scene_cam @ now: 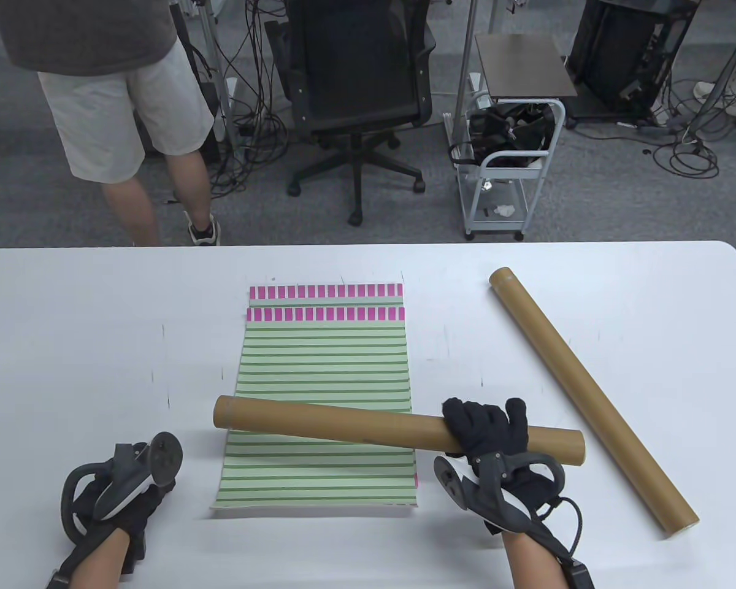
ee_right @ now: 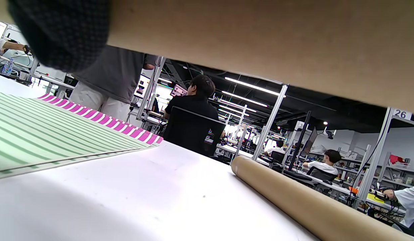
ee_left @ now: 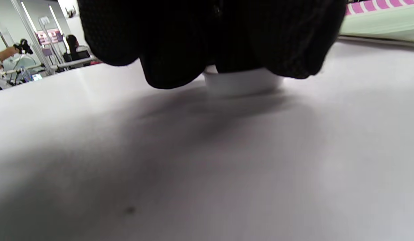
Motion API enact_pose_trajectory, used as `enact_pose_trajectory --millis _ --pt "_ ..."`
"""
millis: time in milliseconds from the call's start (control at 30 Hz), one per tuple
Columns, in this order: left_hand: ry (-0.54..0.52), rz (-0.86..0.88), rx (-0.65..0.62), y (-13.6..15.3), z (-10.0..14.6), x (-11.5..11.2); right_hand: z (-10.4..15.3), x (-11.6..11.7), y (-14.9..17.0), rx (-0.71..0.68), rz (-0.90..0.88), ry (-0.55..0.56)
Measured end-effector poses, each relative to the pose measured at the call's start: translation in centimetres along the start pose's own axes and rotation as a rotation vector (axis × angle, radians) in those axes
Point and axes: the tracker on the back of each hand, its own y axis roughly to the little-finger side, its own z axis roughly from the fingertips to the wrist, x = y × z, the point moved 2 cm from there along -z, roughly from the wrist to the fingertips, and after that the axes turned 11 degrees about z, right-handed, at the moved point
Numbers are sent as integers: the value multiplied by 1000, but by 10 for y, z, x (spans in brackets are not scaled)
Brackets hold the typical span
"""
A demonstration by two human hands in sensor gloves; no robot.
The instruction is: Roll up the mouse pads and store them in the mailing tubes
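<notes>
Right hand (scene_cam: 487, 429) gripping mailing tube (scene_cam: 343, 424), left hand (ee_left: 207, 36) pinching white cap (ee_left: 242, 82), seen only from left wrist.

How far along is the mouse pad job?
Early. Done: nothing rolled; both striped mouse pads lie flat, stacked. In hand: right hand grips one mailing tube above the pads; left hand covers a white cap. Left: rolling and tubing both; second tube untouched.

Left hand (scene_cam: 113, 500): black knit sensor glove, forearm bare below cuff. Tracker on back of hand: grey-white body, black ring, round black disc at front end. Right hand (scene_cam: 497, 448): same black glove, same tracker behind knuckles, black cable looping from tracker's right side back to black wrist strap.
</notes>
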Motion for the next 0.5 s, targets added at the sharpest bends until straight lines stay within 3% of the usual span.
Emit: enact_pose_trajectory --millis 200,433,500 --pt "-8 19 0 3 1 3 -1 2 2 3 -23 -10" --pt "-330 221 -88 5 26 37 -5 14 8 65 -96 -107" --pt "-351 225 -115 3 30 38 -7 23 11 73 -160 -196"
